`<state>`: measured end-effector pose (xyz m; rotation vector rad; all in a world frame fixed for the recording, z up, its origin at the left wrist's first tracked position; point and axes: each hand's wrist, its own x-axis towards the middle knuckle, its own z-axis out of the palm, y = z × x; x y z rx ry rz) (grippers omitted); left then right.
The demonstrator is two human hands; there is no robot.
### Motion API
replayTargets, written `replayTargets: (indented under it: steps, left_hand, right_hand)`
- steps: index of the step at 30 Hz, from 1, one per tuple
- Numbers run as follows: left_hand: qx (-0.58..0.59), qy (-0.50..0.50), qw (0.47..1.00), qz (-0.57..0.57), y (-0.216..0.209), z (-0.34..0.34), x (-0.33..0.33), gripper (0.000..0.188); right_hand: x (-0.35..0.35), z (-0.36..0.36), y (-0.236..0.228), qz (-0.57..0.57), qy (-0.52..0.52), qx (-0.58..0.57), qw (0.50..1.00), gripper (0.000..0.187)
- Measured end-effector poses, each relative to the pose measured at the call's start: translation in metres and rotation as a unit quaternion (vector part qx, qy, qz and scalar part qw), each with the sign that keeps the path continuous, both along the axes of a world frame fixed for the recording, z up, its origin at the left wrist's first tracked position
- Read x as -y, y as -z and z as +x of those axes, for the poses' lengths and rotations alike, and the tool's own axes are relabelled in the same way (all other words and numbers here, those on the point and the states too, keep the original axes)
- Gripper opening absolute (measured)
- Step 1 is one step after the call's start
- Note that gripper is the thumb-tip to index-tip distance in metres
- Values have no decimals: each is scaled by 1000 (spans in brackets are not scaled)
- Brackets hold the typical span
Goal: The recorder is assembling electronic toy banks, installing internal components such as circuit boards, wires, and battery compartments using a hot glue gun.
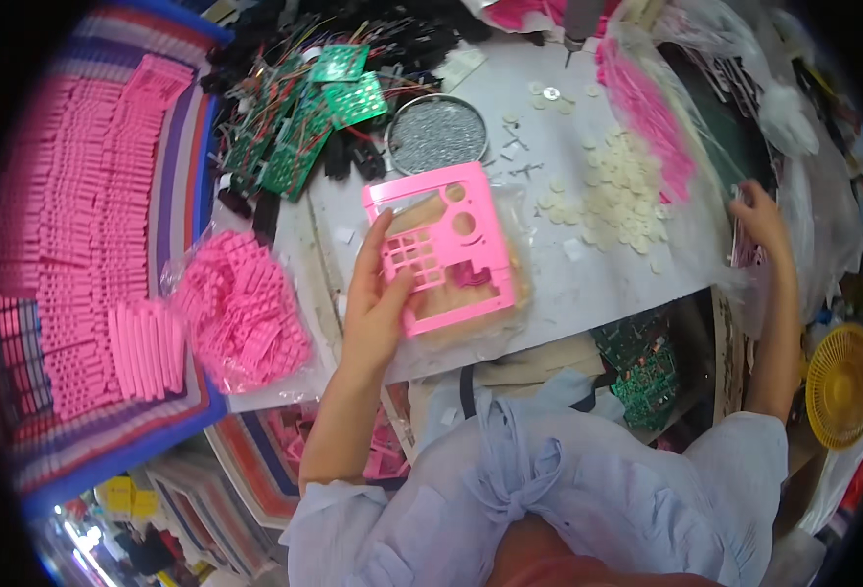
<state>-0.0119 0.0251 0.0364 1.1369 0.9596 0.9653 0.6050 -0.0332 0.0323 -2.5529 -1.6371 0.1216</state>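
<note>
My left hand (371, 298) grips a pink plastic panel (495, 249) by its left side. The panel has a grid of small square cutouts, two round holes and larger rectangular openings. It is held over the work table (568, 303), above a clear plastic bag (520, 313). Far to the right, my right hand (764, 220) is closed at the edge of some clear plastic wrapping (720, 245). Its fingers are bent around narrow dark and pink pieces (745, 247); exactly what they pinch is partly hidden.
At left, a striped crate (172, 186) holds rows of pink parts (123, 186). A bag of pink keypads (241, 313) lies beside it. Wired green circuit boards (299, 147), a round dish of small metal pieces (438, 134) and pale discs (627, 191) spread across the table. A screwdriver (580, 24) hangs above.
</note>
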Motion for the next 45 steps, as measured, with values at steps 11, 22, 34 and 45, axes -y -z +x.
replayTargets:
  steps: [11, 22, 34, 45]
  left_hand:
    - [230, 5, 951, -206, 7, 26, 30, 52]
    - [140, -114, 976, -121, -11, 14, 36, 54]
    - [-246, -226, 909, 251, 0, 11, 17, 111]
    - [-146, -152, 968, 138, -15, 2, 17, 101]
  right_hand:
    - [-19, -386, -51, 144, -605, -175, 763, 58]
    - [-34, -379, 13, -31, -144, -788, 598, 59]
    - [-13, -423, -35, 109, -215, -786, 570, 67]
    - [-21, -406, -24, 101, -272, -777, 559, 64]
